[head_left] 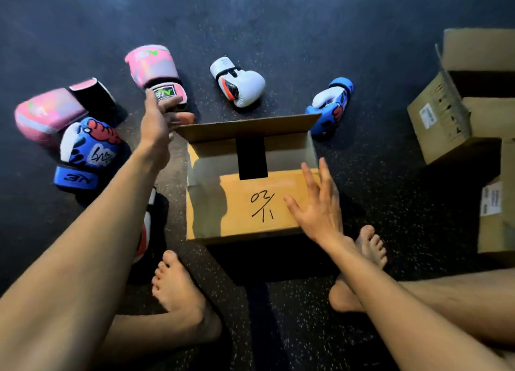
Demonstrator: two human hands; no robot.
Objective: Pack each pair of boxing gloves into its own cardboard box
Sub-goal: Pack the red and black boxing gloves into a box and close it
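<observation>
The open cardboard box sits mid-floor. Just beyond its far left corner lies one pink glove, its mate further left. The left grip, released, reaches for the cuff: best to clasp there. The right grip, released, should steady the box.

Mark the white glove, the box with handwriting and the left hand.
white glove point(249, 86): head view, on its padded knuckle end.
box with handwriting point(220, 220): head view, on the bare front flap left of the writing.
left hand point(154, 117): head view, on the middle of the hand.
</observation>
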